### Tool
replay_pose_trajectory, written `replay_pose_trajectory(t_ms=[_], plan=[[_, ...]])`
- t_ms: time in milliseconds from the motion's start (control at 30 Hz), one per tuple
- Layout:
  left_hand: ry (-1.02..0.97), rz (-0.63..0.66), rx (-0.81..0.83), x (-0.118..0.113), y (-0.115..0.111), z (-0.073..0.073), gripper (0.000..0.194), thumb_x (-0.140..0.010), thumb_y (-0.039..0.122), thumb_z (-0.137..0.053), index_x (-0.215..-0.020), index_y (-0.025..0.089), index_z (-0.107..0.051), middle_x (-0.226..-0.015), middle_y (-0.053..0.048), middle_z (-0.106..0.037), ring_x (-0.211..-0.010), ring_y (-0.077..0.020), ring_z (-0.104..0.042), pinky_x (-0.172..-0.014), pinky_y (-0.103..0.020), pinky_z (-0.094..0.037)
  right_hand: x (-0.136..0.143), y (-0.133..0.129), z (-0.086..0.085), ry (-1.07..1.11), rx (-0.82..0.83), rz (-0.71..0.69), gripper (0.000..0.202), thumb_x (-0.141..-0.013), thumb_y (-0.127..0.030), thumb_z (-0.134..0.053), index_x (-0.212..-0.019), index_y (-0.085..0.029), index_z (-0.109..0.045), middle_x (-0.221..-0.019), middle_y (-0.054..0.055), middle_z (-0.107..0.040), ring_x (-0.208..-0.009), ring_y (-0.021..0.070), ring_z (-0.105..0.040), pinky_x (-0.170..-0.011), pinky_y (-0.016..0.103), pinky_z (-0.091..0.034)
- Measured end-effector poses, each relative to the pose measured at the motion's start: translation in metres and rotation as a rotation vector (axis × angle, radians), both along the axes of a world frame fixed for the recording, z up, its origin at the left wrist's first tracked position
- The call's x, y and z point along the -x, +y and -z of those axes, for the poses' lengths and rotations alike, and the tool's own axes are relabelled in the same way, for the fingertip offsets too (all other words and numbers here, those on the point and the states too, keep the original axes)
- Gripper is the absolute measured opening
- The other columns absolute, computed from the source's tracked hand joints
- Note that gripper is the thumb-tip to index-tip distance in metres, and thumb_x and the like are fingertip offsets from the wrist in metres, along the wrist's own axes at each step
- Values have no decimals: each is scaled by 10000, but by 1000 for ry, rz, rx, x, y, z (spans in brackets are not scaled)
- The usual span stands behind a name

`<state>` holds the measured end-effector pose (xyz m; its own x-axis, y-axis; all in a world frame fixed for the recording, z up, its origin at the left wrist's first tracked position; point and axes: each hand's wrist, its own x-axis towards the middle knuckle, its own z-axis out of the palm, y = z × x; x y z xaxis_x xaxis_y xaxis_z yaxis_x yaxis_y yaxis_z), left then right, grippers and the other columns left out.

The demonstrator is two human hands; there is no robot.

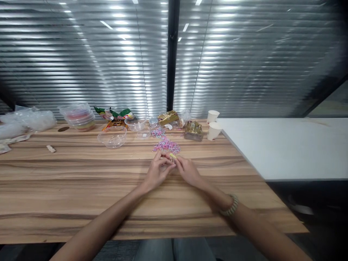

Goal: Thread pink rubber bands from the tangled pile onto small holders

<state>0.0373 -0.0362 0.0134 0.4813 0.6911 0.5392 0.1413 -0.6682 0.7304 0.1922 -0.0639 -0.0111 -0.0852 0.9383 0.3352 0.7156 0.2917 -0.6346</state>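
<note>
My left hand [160, 169] and my right hand [188, 170] meet above the middle of the wooden table [81, 188]. Both are closed at the fingertips around a small yellow piece [172, 156] with thin pale strands hanging under it. Its exact kind is too small to make out. Just beyond my fingers lies a loose pile of pink, purple and pale blue small rings or links [166, 145]. More of the same pieces spill from a small clear container [155, 127] behind the pile. A green-and-white band circles my right wrist.
Clear round tubs [112, 139] and a stack of lidded containers [78, 117] stand at the back left, near snack packets [116, 114]. Gold packaging [193, 130] and two paper cups [214, 131] are back right. Plastic bags [29, 119] lie far left. A white table [288, 148] adjoins the right edge.
</note>
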Motion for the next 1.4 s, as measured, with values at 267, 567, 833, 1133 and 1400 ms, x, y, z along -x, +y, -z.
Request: replay_pose_trajectory(t_ms=[267,567,833,1133,1400], plan=[[11,159,196,5,5,-6,154,-818,288,-485,-788,157,-559,-795,-41,-568,-773,-141,-497,-742,-269,-382,9,3,1,843,244,-205,347,-844,-492,-375,-709,-174,-400,-536,-58,-282,-447,63,-255,-425,183,-216],[-387,232,1243,4,18,4,131,-685,245,-583,-691,114,-584,-685,-28,-558,-650,-111,-494,-667,-243,-383,-12,5,0,-158,-282,-256,246,-899,-211,-338,-789,-150,-550,-752,45,-564,-721,134,-481,-656,239,-339],[-219,68,746,7,17,-1,182,-682,287,-627,-598,129,-592,-581,7,-535,-602,-102,-471,-607,-225,-351,-14,4,-5,-594,-352,-103,125,-850,-167,-449,-859,-177,-573,-762,41,-594,-741,159,-506,-657,253,-307],[103,-20,-44,7,2,-7,195,-789,266,-528,-904,193,-667,-816,-56,-660,-782,-158,-571,-747,-285,-422,-4,-1,1,-254,-70,129,276,-913,-278,-292,-918,-180,-550,-729,37,-620,-621,145,-550,-568,230,-326],[-268,-46,500,4,15,7,352,-690,315,-637,-1004,158,-616,-945,-75,-659,-874,-196,-611,-786,-319,-480,2,-1,-2,180,-81,-104,281,-912,-301,-297,-936,-167,-543,-797,23,-600,-702,120,-542,-640,211,-380]])
